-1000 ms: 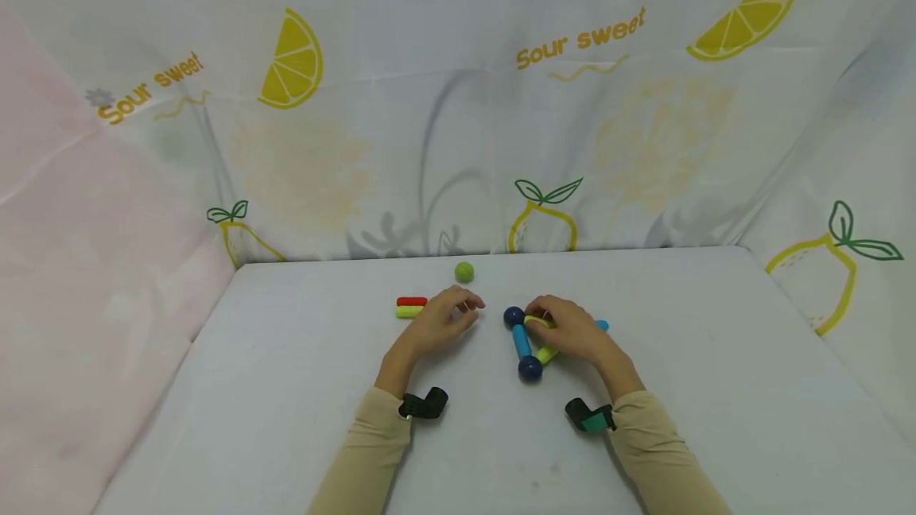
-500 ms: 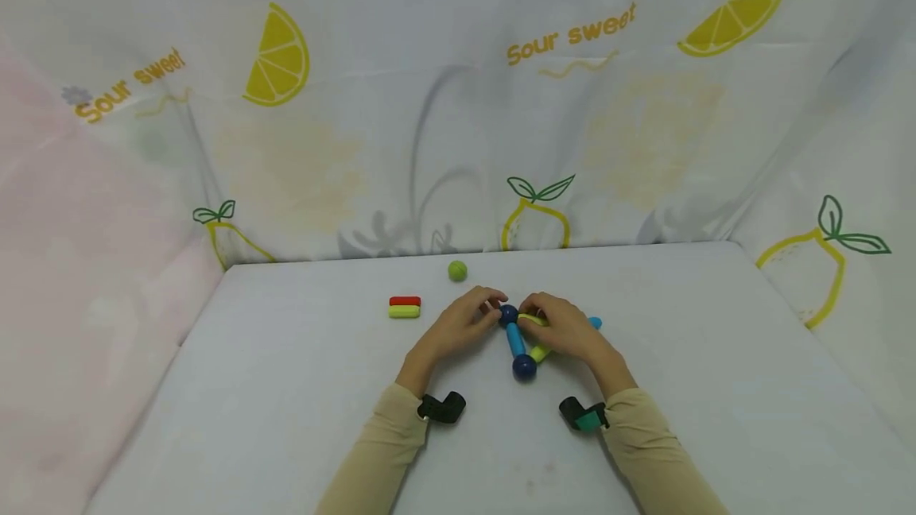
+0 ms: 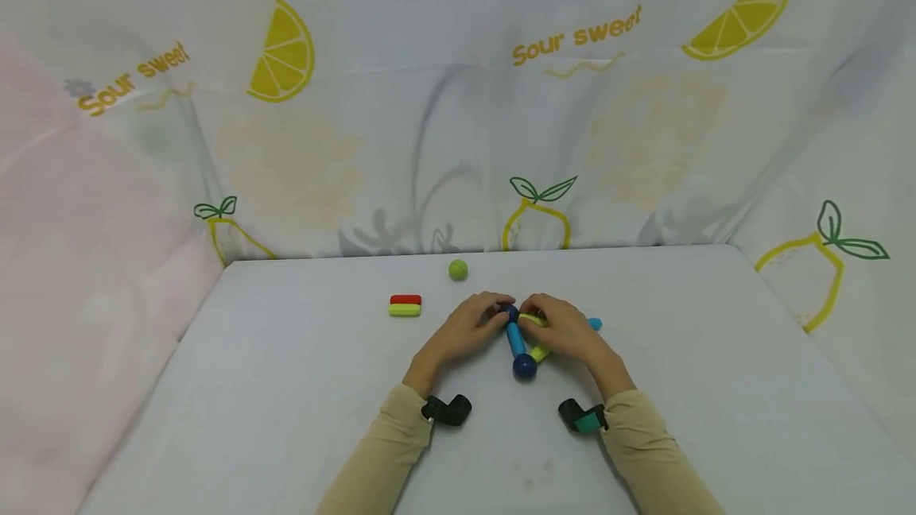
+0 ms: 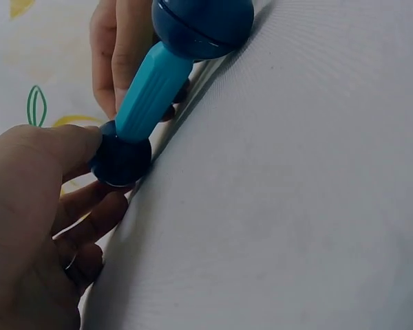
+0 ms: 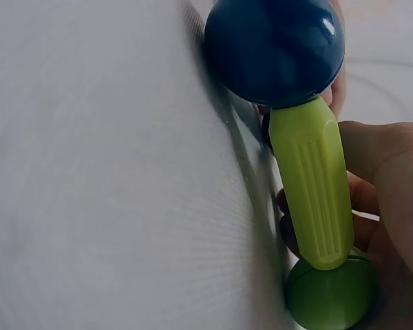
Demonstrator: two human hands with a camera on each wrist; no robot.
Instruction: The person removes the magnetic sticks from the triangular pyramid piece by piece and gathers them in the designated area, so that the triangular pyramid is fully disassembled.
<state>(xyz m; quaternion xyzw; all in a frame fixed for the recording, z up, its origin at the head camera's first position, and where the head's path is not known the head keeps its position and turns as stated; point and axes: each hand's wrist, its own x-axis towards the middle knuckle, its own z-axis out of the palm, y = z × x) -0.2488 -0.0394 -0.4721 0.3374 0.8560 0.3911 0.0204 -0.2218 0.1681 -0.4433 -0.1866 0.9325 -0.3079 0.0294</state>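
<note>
A construction of magnetic rods and balls lies on the table. My left hand pinches its far dark blue ball between thumb and fingers. A light blue rod runs from it to the near dark blue ball. My right hand grips a yellow-green rod beside the far ball. In the right wrist view another yellow-green rod joins the near ball to a green ball, mostly hidden by my right hand in the head view. A light blue end shows past the right hand.
A red rod and a yellow-green rod lie side by side to the left. Farther back is a light green ball. A lemon-printed cloth hangs behind the white table.
My left hand has moved right, from apart from the construction to the far dark blue ball, and now pinches it. The right hand keeps its grip on the rod, nearly still.
</note>
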